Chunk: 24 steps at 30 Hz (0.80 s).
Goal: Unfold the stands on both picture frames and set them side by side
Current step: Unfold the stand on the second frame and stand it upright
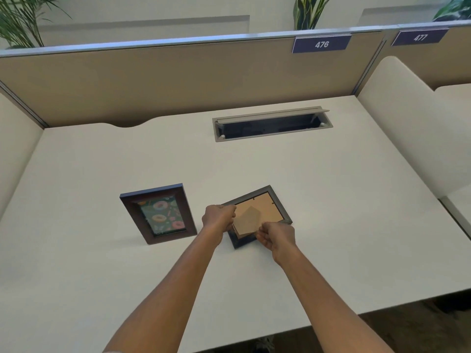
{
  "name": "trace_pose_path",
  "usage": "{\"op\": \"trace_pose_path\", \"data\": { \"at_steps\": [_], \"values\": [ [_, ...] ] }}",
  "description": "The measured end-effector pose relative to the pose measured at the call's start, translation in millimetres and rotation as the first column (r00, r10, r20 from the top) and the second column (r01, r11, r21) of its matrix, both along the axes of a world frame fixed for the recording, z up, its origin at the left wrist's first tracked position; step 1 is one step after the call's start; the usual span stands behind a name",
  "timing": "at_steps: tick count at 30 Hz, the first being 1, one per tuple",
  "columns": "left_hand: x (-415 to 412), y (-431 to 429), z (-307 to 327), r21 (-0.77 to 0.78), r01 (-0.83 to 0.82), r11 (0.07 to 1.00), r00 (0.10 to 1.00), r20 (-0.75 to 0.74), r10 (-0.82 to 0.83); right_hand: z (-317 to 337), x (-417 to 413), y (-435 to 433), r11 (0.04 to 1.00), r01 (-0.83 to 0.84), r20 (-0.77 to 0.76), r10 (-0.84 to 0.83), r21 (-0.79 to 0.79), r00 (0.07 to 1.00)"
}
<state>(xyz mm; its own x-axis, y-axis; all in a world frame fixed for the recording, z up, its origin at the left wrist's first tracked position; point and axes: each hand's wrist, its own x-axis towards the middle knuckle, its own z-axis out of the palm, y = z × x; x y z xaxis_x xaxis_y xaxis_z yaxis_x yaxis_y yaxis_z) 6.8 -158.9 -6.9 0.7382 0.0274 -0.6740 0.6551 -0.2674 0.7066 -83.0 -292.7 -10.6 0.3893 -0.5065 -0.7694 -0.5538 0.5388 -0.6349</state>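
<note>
Picture frames, two of them, on the white desk (331,200). Over toward the left edge, the brown frame (158,213) stands upright, picture side to us, doughnuts on a green print showing through the glass. It leans back a touch; its stand is hidden behind it.

Just to its right, near the middle of the desk and closer to the front edge than the back, the grey frame (257,215) lies face down, turned at an angle, cardboard backing up. Both hands are on it. The left hand (218,218) is curled over the frame's left edge, fingers gripping the rim and pinning it. The right hand (276,238) is at the near corner, fingertips pinched on the lower edge of the cardboard stand (246,221), which looks slightly raised off the backing.

The two frames sit apart, a clear strip of desk between them. At the back edge, the cable tray (272,123) sits with its lid tipped open, well away from the action.
</note>
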Motion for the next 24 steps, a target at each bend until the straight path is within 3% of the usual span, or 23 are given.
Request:
{"op": "trace_pose_path", "data": {
  "at_steps": [4, 9, 17, 24],
  "values": [
    [10, -7, -1, 0.085, 0.125, 0.989, 0.979, 0.151, -0.137, -10, -3, -9, 0.99, 0.045, -0.072, -0.055, -0.131, 0.996],
    [30, -23, -3, 0.219, 0.336, 0.916, 0.877, 0.283, -0.389, -14, -5, -20, 0.981, 0.068, -0.13, -0.093, -0.181, 0.987],
    [52, -52, -14, 0.34, 0.564, 0.752, 0.757, 0.15, -0.636, -16, 2, -26, 0.985, 0.129, -0.132, -0.144, -0.114, 0.981],
    [56, -54, -19, 0.444, 0.563, 0.697, 0.734, 0.119, -0.668, -14, 12, -30, 0.974, 0.225, -0.079, -0.224, 0.008, 0.971]
  ]
}}
